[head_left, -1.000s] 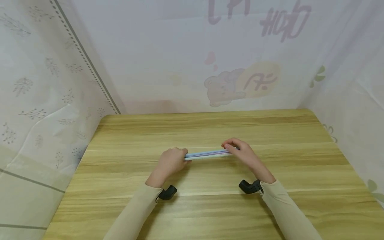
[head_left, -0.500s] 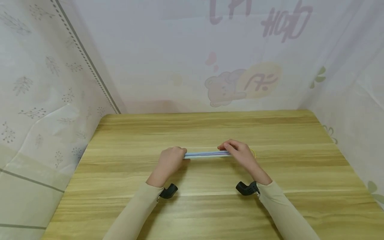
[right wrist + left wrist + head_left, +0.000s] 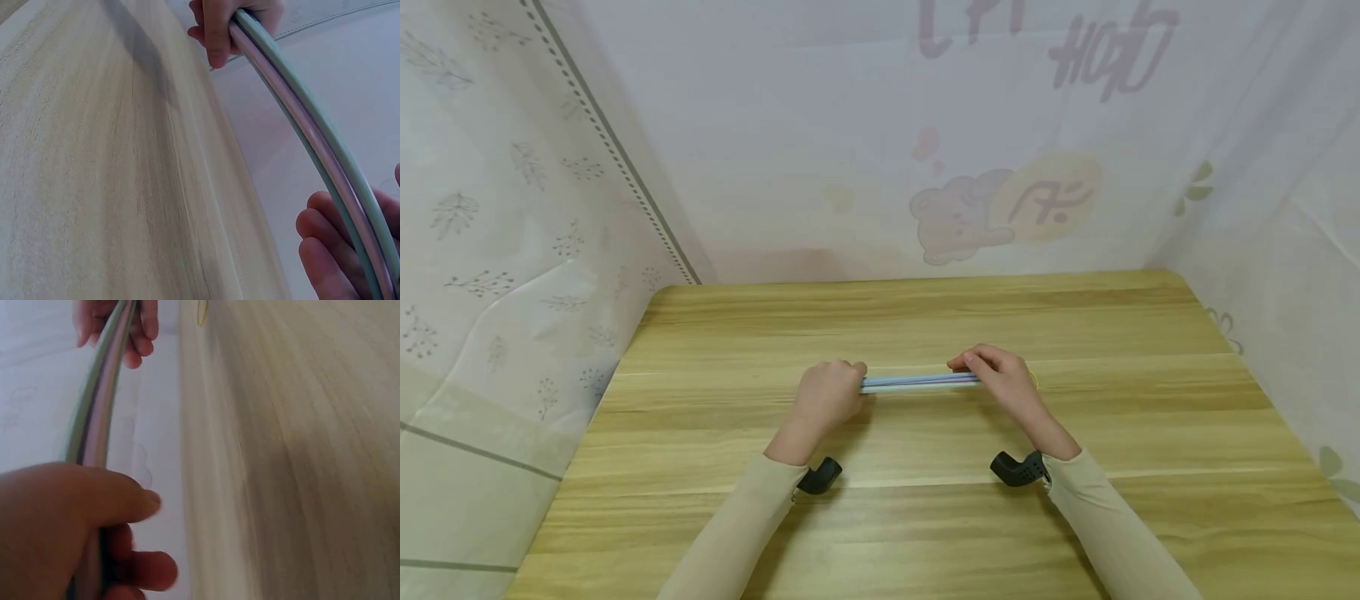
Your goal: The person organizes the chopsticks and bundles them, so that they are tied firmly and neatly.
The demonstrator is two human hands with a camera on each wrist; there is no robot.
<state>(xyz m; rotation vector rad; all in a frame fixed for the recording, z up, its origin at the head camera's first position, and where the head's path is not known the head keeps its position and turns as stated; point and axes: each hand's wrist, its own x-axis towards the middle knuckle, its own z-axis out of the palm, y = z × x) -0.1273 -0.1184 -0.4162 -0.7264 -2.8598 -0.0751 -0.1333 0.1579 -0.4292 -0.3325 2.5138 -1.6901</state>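
Note:
A bundle of thin, straw-like rods (image 3: 917,382) in pastel green, blue, pink and purple spans the gap between both hands, raised a little over the table. My left hand (image 3: 829,396) grips one end; in the left wrist view its thumb (image 3: 119,494) lies across the rods with the fingers curled beneath. At the other end my right hand (image 3: 1006,385) cups the rods, its curled fingers (image 3: 328,250) behind them in the right wrist view. The tip inside that hand is hidden. A thin yellow loop (image 3: 1035,381), like a rubber band, shows just beyond the right hand; whether they touch I cannot tell.
Under the hands lies a wood-grain table (image 3: 910,517). Its far edge meets a pale printed curtain (image 3: 820,167), and similar sheets hang at both sides. A black curved camera mount (image 3: 822,477) sits on the left wrist, another mount (image 3: 1018,469) on the right.
The right hand has shifted slightly left along the bundle, and the yellow loop has come into view beside it. The bundle lies more level. The left hand keeps its hold, almost unmoved.

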